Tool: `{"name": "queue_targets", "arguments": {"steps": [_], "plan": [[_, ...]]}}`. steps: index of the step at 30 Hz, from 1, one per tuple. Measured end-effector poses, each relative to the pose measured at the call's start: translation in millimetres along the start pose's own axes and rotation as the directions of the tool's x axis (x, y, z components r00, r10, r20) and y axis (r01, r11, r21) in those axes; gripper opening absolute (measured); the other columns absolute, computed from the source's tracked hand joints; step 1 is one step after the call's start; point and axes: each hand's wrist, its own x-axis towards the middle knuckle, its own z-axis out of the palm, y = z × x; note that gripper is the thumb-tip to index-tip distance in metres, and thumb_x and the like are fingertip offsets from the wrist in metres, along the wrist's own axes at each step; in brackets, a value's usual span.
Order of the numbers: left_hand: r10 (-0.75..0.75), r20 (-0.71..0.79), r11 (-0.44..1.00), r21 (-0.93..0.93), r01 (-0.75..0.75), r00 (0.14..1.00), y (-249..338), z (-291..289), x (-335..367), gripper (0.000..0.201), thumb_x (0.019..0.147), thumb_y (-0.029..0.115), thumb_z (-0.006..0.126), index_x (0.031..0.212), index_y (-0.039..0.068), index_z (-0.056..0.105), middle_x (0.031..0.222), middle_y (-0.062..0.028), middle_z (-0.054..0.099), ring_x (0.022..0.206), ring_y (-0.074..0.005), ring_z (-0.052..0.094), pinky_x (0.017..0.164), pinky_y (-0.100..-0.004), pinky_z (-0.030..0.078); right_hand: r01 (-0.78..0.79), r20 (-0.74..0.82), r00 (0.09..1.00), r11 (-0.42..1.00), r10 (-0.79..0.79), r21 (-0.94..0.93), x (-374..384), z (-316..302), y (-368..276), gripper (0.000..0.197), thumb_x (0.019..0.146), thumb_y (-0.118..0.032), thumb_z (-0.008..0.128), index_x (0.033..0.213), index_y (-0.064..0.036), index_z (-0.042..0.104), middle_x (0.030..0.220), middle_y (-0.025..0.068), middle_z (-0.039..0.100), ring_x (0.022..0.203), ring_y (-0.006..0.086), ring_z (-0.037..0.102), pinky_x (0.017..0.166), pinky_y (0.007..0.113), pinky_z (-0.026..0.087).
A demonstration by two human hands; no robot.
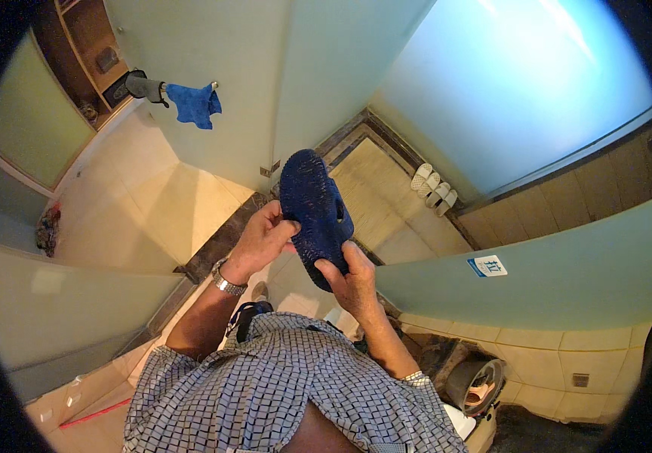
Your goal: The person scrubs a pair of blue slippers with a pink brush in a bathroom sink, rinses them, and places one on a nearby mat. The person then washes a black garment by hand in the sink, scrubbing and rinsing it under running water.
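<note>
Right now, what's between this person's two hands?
In the head view, a blue slipper: the left hand grips its left edge, the right hand its lower end.

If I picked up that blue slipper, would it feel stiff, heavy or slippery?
The slipper is probably fairly stiff, since it looks unbent where held. Its textured face suggests it isn't very slippery. The gap at its side hints at lightness.

On the frosted glass panel to my right I see one small sign (white and blue, bearing a large dark character)
</note>
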Motion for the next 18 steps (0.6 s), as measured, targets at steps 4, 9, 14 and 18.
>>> {"name": "queue_targets", "arguments": {"steps": [4, 9, 14, 18], "plan": [[-0.015, 0.028, 0.999, -0.03, 0.016, 0.999, 5, -28, 18, 0.024, 0.099, 0.018, 0.061, 0.114, -0.001, 0.062, 0.096, -0.0012, 0.064, 0.083, -0.0096, 0.065, 0.071, -0.0284, 0.062, -0.176, 0.021, 0.984, 0.977, 0.175, 0.118, 17, 20, -10, 0.032, 0.09, -0.015, 0.082, 0.109, 0.0006, 0.061, 0.094, 0.017, 0.066, 0.083, 0.0318, 0.065, 0.075, 0.041, 0.053], [-0.032, 0.071, 0.995, -0.088, 0.038, 0.997, 13, -45, 31, 0.022, 0.101, 0.018, 0.062, 0.113, 0.0, 0.062, 0.099, -0.0023, 0.065, 0.085, -0.0089, 0.065, 0.068, -0.0257, 0.06, -0.356, 0.033, 0.93, 0.871, 0.367, 0.338, 29, 32, -15, 0.033, 0.092, -0.011, 0.079, 0.12, -0.0007, 0.065, 0.103, 0.008, 0.071, 0.091, 0.0171, 0.065, 0.082, 0.034, 0.055], [0.0, 0.046, 0.983, -0.182, 0.009, 0.999, 19, -28, 38, 0.027, 0.102, 0.017, 0.067, 0.123, 0.001, 0.059, 0.104, -0.0024, 0.068, 0.085, -0.0083, 0.066, 0.066, -0.027, 0.059, -0.367, -0.006, 0.921, 0.873, 0.389, 0.321, 39, 38, -16, 0.031, 0.094, -0.01, 0.076, 0.123, -0.0014, 0.067, 0.108, 0.0051, 0.071, 0.095, 0.0155, 0.065, 0.086, 0.032, 0.055], [0.043, 0.169, 0.93, -0.367, 0.023, 0.985, 17, -25, 48, 0.035, 0.103, 0.015, 0.064, 0.135, 0.003, 0.055, 0.116, -0.0049, 0.068, 0.096, -0.0097, 0.067, 0.076, -0.0274, 0.059, -0.357, -0.057, 0.921, 0.894, 0.385, 0.271, 40, 41, -11, 0.031, 0.094, -0.009, 0.077, 0.123, -0.0013, 0.067, 0.11, 0.0061, 0.07, 0.096, 0.0153, 0.065, 0.086, 0.032, 0.055]]}}
